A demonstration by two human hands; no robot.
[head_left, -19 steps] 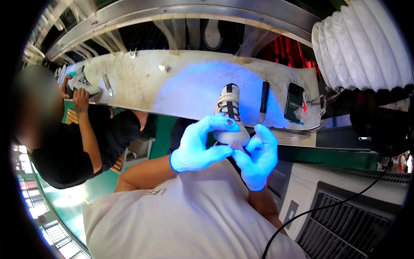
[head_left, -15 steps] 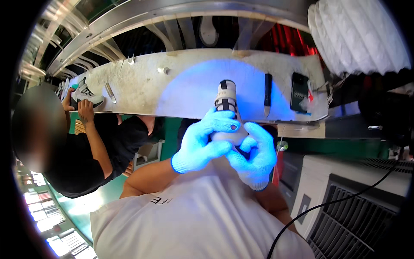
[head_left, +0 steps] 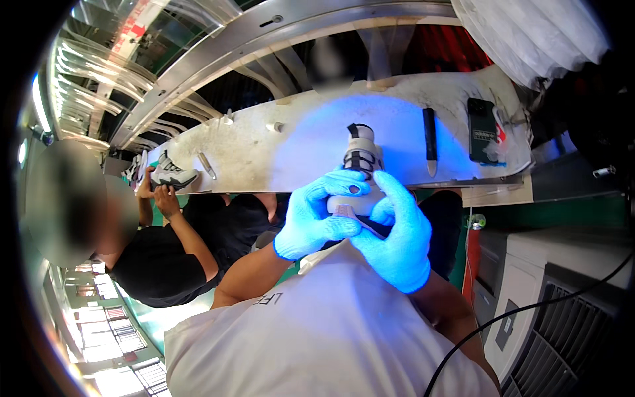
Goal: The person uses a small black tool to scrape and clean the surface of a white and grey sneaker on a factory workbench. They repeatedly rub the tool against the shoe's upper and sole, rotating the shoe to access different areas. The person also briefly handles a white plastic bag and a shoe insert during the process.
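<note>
A light grey and white sneaker [head_left: 362, 149] with black straps across its upper is held between my two gloved hands, heel end away from me and toe toward my chest. My left hand [head_left: 323, 213] is closed round its left side near the toe, thumb low and fingers across the top. On the opposite side, my right hand [head_left: 400, 235] grips the toe end, its index finger lying along the shoe. Blue light falls on both white knit gloves, and a dark spot shows on a left finger. A pinkish part of the toe's underside shows between the hands.
On the pale bench [head_left: 245, 142] lie a black-handled knife [head_left: 430, 142], a dark phone [head_left: 481, 129] and another small knife [head_left: 207, 165]. A co-worker at the left holds a similar sneaker [head_left: 173, 175]. A white ribbed duct [head_left: 536, 36] hangs at the upper right; a black cable [head_left: 529, 308] crosses the lower right.
The view has swung, so the bench and its things sit farther right. In my hands the sneaker has tipped, bringing the toe's pinkish underside into sight. Both hands keep their hold.
</note>
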